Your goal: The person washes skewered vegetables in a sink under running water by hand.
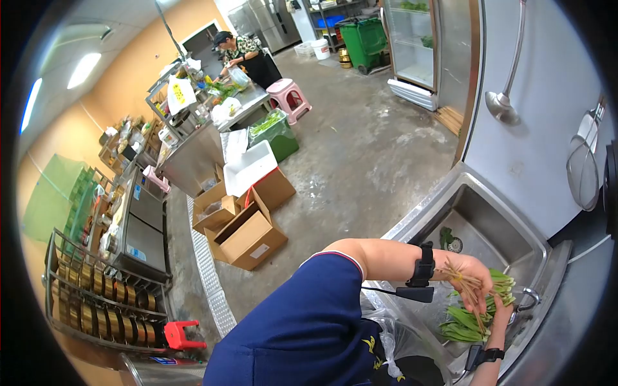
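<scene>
At far left, the steel cabinet [145, 209] bears blue-and-white labels; then come the white bag [172, 103] with yellow print and a carton [250, 243] with a white label, none of it readable. To the near right, the left hand [475, 273] closes round thin brown stems [468, 289] over the sink [537, 241], where leafy greens [465, 327] lie. The right hand [502, 310] touches the greens; its grip I cannot tell. A light, even hold should spare the leaves.

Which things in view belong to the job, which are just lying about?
Seemingly in use:
long-leaved green vegetables
thin tan stems
rectangular stainless-steel sink

Seemingly just about:
open brown cardboard boxes
white rectangular tub
red plastic stool
hanging silver metal ladle
</scene>
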Available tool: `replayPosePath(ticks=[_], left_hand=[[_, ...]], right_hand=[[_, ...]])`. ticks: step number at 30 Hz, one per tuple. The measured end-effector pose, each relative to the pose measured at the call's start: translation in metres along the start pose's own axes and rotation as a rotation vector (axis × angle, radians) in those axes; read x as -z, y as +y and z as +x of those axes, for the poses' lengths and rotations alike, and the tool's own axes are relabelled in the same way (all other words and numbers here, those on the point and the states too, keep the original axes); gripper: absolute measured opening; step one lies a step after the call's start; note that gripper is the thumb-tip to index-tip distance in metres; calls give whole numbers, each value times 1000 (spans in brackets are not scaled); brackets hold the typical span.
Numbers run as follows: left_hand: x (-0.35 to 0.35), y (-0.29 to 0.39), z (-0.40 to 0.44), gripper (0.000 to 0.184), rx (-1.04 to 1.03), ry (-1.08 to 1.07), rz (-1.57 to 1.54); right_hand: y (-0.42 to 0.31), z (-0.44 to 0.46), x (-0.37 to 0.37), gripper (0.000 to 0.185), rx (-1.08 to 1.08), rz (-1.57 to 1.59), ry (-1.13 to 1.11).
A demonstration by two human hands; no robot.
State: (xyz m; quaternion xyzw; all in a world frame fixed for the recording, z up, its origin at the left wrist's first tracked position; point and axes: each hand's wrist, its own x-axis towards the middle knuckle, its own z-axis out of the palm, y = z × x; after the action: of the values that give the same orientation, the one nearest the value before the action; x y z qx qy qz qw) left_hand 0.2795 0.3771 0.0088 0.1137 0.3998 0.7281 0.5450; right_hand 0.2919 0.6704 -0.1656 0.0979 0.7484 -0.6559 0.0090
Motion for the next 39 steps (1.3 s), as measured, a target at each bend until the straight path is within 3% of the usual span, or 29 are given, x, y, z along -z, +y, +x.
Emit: replayPosePath(ticks=[2, 9, 12, 23, 32, 34, 39], left_hand=[[22, -13, 20, 20, 63, -143, -60], [12, -9, 13, 24, 41, -107, -30], [11, -9, 19, 28, 134, -63, -58], [6, -10, 23, 57, 185, -41, -69], [7, -11, 20, 56, 164, -54, -67], [7, -12, 21, 55, 167, -49, -65], [6, -10, 19, 55, 159, -44, -51]], right_hand=[[-7, -6, -3, 46, -21, 1, -20], [6, -3, -2, 52, -22, -31, 10], [0, -8, -5, 52, -30, -22, 26], [-11, -16, -5, 47, -73, 42, 46], [-9, -17, -6, 41, -48, 76, 78], [-12, -17, -5, 40, -57, 140, -48], [1, -12, -4, 39, -36, 128, 17]])
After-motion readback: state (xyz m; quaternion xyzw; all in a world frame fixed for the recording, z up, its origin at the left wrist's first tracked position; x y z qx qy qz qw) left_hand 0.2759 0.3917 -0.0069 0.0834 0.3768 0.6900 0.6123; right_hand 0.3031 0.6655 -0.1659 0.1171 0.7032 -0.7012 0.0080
